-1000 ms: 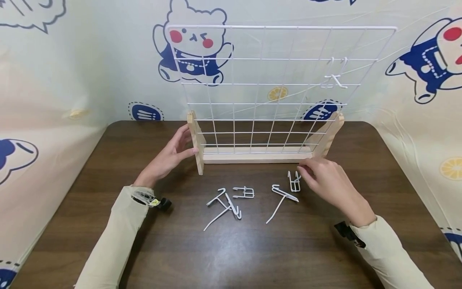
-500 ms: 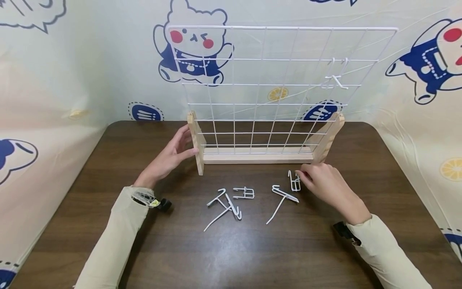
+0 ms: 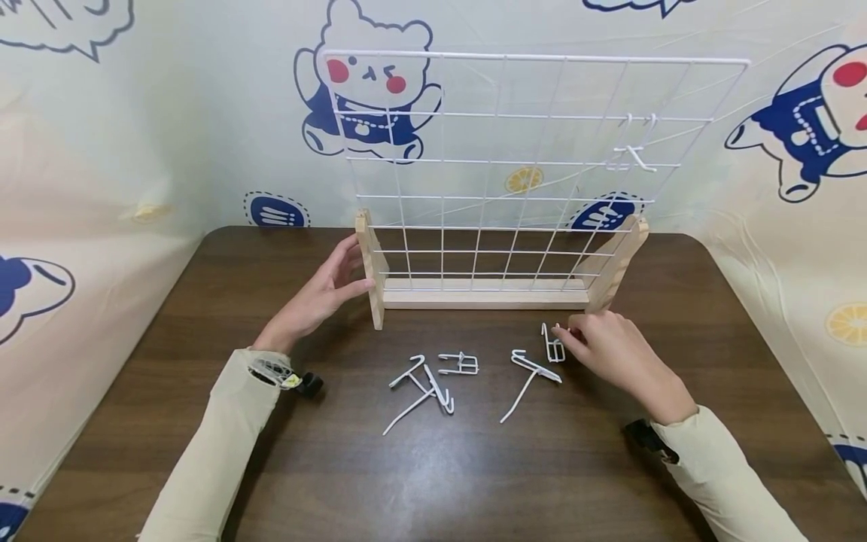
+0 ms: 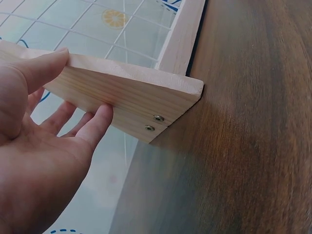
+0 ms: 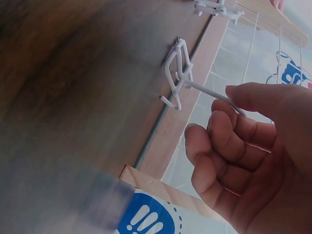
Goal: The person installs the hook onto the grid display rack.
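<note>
A white wire grid rack [image 3: 515, 197] stands upright between two wooden side boards on the table. My left hand [image 3: 314, 295] holds its left side board [image 3: 369, 271]; in the left wrist view the thumb lies on the front edge and the fingers reach round the outer face. At the rack's front right, my right hand [image 3: 623, 350] pinches the prong of a white wire hook [image 5: 181, 73] between thumb and index finger, the other fingers curled. In the head view, part of that hook is hidden behind the right hand's fingers.
More white wire hooks lie on the dark wooden table [image 3: 379, 489]: a hook [image 3: 535, 366] beside the right hand, a hook [image 3: 467, 364] in the middle, and a tangled-looking piece [image 3: 427, 388] to its left. One hook [image 3: 633, 154] hangs high on the grid's right side.
The right hand has shifted slightly left and toward me, and its thumb and index finger now meet at the hook's prong. The left hand has stayed on the side board.
</note>
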{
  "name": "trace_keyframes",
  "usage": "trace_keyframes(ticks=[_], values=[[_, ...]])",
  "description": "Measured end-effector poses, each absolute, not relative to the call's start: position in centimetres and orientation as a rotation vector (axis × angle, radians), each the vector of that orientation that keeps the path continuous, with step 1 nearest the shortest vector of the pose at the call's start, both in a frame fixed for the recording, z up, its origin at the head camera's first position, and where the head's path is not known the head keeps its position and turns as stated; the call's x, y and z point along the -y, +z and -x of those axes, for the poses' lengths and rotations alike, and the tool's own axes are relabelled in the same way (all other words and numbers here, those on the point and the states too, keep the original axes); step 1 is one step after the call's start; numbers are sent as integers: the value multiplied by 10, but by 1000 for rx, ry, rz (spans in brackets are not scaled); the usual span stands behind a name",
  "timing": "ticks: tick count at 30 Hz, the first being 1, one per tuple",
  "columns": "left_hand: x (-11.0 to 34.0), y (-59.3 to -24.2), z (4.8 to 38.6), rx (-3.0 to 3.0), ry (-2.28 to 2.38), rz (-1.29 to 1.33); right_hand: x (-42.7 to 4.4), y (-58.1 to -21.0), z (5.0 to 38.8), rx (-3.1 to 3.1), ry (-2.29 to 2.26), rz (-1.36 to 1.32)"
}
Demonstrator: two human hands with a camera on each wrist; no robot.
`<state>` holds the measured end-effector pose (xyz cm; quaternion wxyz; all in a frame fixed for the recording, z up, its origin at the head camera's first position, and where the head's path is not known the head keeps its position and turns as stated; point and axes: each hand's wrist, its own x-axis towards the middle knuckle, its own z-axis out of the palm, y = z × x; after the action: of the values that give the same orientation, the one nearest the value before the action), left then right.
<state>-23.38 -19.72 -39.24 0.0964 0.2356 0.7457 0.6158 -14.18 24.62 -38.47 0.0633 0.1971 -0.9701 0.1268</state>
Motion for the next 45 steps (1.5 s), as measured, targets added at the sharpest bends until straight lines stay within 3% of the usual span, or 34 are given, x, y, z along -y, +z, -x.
trace_keyframes(ticks=[45], values=[[198, -392, 234, -2238, 1778, -667, -250, -371, 136, 2890, 417, -687]])
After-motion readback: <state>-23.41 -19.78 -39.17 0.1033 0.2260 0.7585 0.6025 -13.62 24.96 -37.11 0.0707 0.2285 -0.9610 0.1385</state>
